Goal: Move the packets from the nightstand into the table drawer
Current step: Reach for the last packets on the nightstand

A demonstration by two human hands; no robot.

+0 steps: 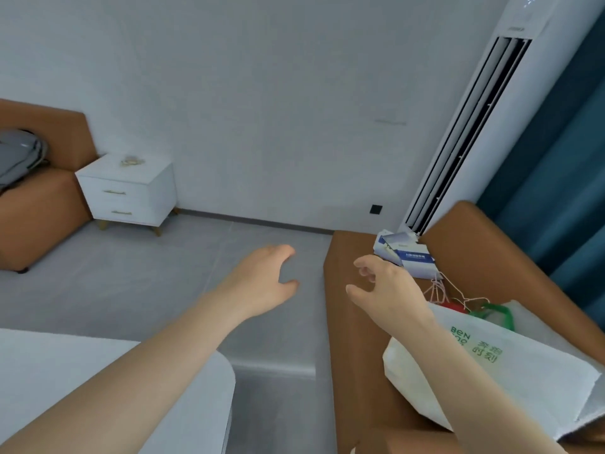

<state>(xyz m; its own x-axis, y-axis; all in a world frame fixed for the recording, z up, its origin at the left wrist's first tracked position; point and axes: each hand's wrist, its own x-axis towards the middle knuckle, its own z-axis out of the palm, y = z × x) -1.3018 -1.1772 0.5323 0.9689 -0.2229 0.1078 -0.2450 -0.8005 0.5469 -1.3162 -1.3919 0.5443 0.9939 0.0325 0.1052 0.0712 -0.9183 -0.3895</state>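
Grey floor (157, 276) separates the packets (132, 161) atop the nightstand (127, 191), middle left of frame, from the left hand (265, 276) — nearer — and right hand (388, 290), both loosely spread, empty.

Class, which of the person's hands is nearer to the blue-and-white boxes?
Right. The right hand is just left of the boxes, close beside them. The left hand is farther left, over the floor.

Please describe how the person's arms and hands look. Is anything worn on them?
The left hand and right hand wear no glove, and no watch, bracelet or ring is visible. The left forearm and right forearm show no sleeve.
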